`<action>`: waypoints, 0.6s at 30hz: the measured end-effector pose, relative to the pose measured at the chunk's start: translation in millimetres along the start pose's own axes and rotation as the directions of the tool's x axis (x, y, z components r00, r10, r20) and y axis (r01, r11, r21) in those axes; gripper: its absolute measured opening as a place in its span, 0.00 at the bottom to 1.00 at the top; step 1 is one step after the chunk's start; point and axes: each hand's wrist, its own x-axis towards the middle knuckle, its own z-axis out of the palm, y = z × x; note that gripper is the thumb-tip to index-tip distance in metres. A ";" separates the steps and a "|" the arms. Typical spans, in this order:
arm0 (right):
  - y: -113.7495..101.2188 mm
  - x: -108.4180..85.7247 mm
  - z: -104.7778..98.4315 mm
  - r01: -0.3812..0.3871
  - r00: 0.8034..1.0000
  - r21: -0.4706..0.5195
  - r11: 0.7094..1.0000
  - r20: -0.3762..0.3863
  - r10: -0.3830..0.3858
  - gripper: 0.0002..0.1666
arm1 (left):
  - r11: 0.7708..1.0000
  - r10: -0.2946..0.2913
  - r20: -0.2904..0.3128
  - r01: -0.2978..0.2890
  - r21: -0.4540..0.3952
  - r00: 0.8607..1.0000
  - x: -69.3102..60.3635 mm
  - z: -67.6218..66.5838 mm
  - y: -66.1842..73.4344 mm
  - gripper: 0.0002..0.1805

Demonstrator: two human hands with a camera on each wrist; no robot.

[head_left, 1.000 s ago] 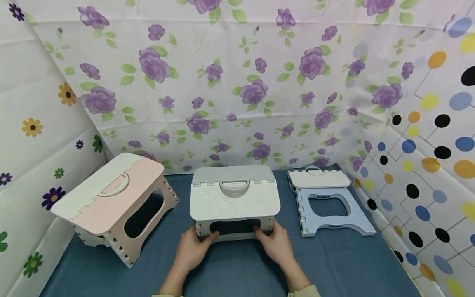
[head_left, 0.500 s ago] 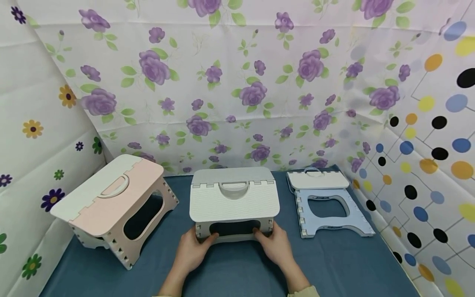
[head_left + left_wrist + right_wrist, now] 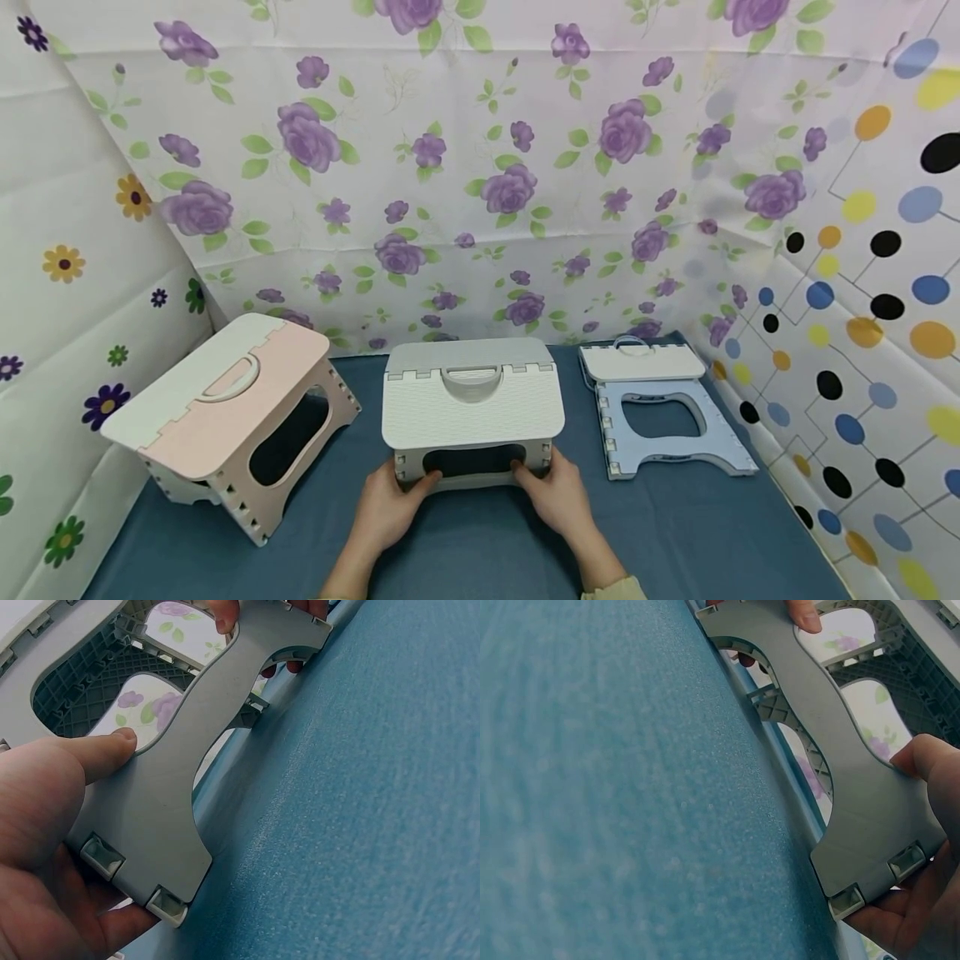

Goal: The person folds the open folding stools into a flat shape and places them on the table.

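Observation:
A white and grey folding stool [image 3: 472,408] stands unfolded in the middle of the table, a grey carry handle set in its top. My left hand [image 3: 392,507] grips the left end of its near leg panel. In the left wrist view the thumb lies on the panel's face by the cut-out, with fingers curled behind the edge. My right hand [image 3: 557,493] grips the right end of that same leg panel [image 3: 870,817] in a mirrored way. The wrist views show the ribbed underside [image 3: 94,694] through the opening.
To the left stands an unfolded pink and white folding stool [image 3: 232,400]. On the right a blue and white folding stool [image 3: 652,417] lies folded flat. Blue cloth [image 3: 480,550] covers the table, and patterned curtains [image 3: 450,167] enclose its back and sides.

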 end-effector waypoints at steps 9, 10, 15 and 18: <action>1.6 -1.3 -1.5 0.019 1.000 0.002 1.000 0.005 -0.019 0.28 | 1.000 0.000 0.006 0.000 -0.004 1.000 -1.0 1.0 -0.2 0.26; 1.7 -1.4 -1.4 0.017 1.000 0.002 1.000 0.005 -0.017 0.28 | 1.000 -0.001 0.007 0.001 -0.005 1.000 -1.1 1.0 -0.3 0.26; 2.2 -1.6 -1.1 0.014 1.000 0.005 1.000 0.002 -0.014 0.28 | 1.000 -0.007 0.012 0.007 -0.004 1.000 -1.1 0.8 -1.1 0.26; 2.3 -1.1 -0.8 0.015 1.000 0.003 1.000 0.002 -0.015 0.28 | 1.000 -0.015 0.010 0.015 -0.009 1.000 -0.3 0.6 -1.0 0.27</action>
